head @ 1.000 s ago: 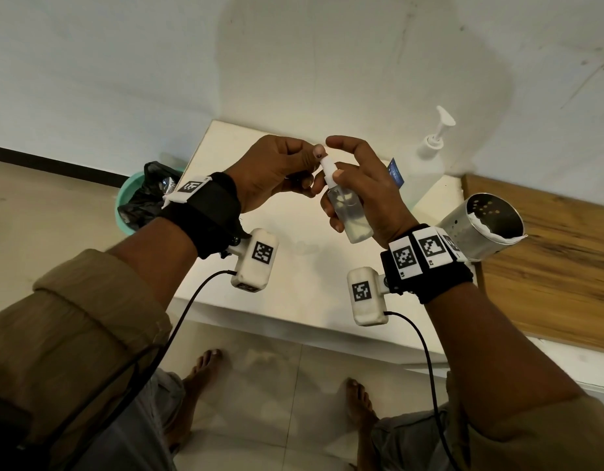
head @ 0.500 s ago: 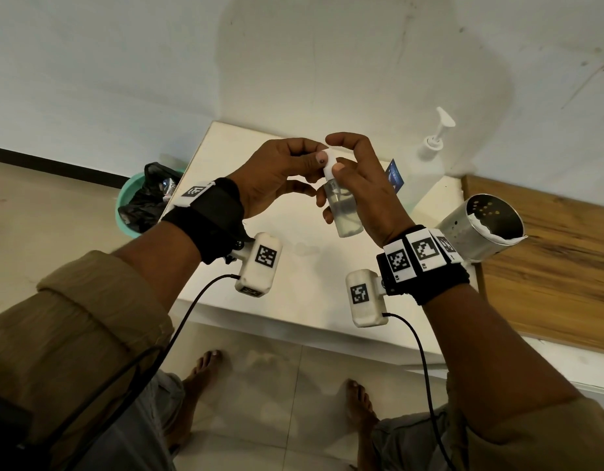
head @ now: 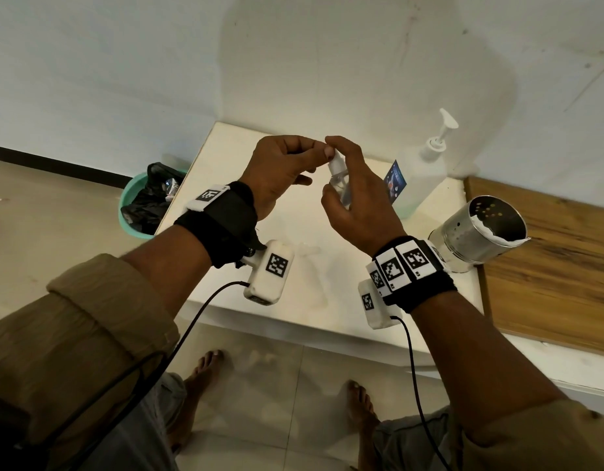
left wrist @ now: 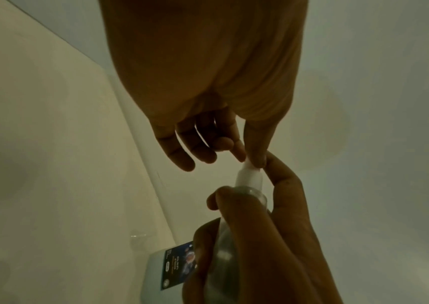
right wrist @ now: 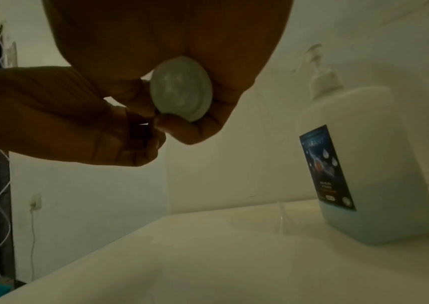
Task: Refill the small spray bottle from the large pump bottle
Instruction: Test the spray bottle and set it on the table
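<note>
White table [head: 226, 158] against a pale wall, head view: the right hand [head: 358, 205] wraps the small spray bottle [head: 339, 180] and holds it upright above the table, while the left hand [head: 280, 175] pinches its white spray top [head: 334, 161] between thumb and forefinger. The step appears to be unscrewing the top; steady the body, turn only the cap, keep the bottle vertical. The large pump bottle [head: 419, 175] stands to the right, well clear of both hands, beside a steel canister [head: 477, 232]; a teal bin [head: 137, 205] sits on the floor to the left.

Left wrist view: the left thumb and fingertips [left wrist: 257, 156] close on the top's tip, the remaining fingers spread loosely; the right fingers curl round the clear body.

Right wrist view: the bottle's base [right wrist: 180, 88] shows inside the clamped right hand; the pump bottle's label [right wrist: 325, 168] faces the camera. Nothing obstructs the route to the pump.
</note>
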Motion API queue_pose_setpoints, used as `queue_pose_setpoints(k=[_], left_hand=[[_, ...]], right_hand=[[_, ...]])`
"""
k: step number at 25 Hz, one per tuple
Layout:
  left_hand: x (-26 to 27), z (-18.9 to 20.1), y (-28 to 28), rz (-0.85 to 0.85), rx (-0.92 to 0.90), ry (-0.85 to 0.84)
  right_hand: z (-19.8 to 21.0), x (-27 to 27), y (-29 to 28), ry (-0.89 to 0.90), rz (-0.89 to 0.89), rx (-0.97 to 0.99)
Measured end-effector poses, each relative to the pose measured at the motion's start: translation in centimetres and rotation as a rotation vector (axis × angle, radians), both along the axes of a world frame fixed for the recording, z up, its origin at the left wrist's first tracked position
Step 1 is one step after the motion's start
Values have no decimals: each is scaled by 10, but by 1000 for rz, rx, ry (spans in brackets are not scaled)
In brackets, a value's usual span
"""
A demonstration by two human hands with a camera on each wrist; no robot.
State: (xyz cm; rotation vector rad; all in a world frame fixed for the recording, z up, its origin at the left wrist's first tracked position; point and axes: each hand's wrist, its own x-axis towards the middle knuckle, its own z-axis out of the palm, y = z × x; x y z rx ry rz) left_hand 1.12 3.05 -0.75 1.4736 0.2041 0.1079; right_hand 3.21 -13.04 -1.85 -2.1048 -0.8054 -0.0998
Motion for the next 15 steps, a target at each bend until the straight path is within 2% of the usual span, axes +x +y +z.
queue_pose_setpoints(k=[3,5,9,11,12,15], left_hand=[[-1,3,1,-64,-133,30],[-1,4,4,-122,-159,33],[2,6,9,-132,-59,19],[5,5,10,-91,119,28],[6,2,12,-69,276,24],[7,-11,20,-43,939,20]], right_hand=[[4,-3,0,79,-63,91],[8,-4,-1,133,-73,117],[7,-4,-2,134,-64,85],[3,-3,-2,124,-56,44],[1,-2,-2,131,-60,20],[-7,0,-3,131,-71,-64]])
